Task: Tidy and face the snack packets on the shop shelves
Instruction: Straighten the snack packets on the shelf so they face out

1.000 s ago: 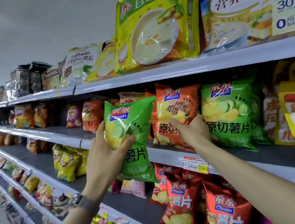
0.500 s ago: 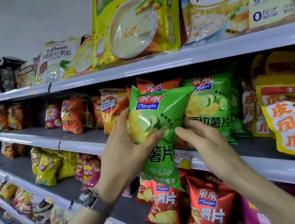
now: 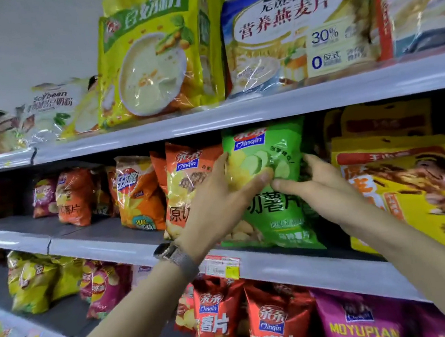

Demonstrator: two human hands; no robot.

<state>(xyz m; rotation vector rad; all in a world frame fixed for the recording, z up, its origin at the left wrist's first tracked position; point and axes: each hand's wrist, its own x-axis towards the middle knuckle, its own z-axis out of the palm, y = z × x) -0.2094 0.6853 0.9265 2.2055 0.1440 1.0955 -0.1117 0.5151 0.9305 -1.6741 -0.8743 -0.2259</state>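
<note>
A green crisp packet (image 3: pixel 277 212) stands upright on the middle shelf (image 3: pixel 298 267), face outward. My left hand (image 3: pixel 220 205) grips its left side, thumb across the front. My right hand (image 3: pixel 318 184) holds its right edge, fingers curled behind and thumb on the front. An orange crisp packet (image 3: pixel 186 178) stands just to its left, touching it. Whatever lies behind the green packet is hidden.
Yellow packets (image 3: pixel 414 189) crowd the shelf on the right. More orange and purple packets (image 3: pixel 76 194) stand further left. Large cereal bags (image 3: pixel 294 30) fill the top shelf. Red packets (image 3: pixel 274 327) and a magenta packet (image 3: pixel 358 322) sit on the shelf below. A price tag (image 3: pixel 222 266) hangs on the shelf rim.
My left hand has carried the green packet rightwards from in front of the shelf onto the middle shelf, beside the orange one. My right hand moved from the orange packet to the green packet's right edge.
</note>
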